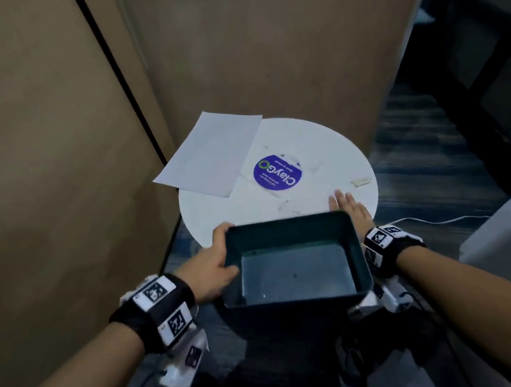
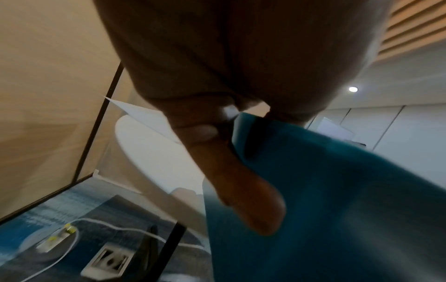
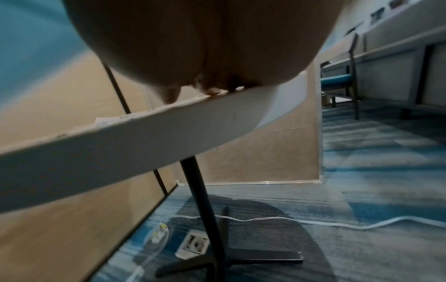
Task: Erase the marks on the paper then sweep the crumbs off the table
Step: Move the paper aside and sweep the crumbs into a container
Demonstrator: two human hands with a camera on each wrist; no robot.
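A round white table [image 1: 321,142] carries a white sheet of paper [image 1: 212,155] at its far left, overhanging the edge, and a small white eraser [image 1: 360,181] near the right rim. Faint crumbs [image 1: 283,204] lie scattered on the tabletop. My left hand [image 1: 214,260] grips the left rim of a dark teal bin [image 1: 296,261], held just below the table's near edge; the bin wall [image 2: 337,209] fills the left wrist view. My right hand [image 1: 348,207] lies flat on the tabletop beside the bin, fingers straight, fingertips [image 3: 212,91] touching the table's rim [image 3: 144,129].
A purple round sticker [image 1: 277,172] marks the table's middle. Brown partition walls stand behind and to the left. A white box [image 1: 510,229] sits on the floor at right. A white cable [image 3: 337,223] and a floor socket [image 3: 193,244] lie by the table's black stand [image 3: 205,200].
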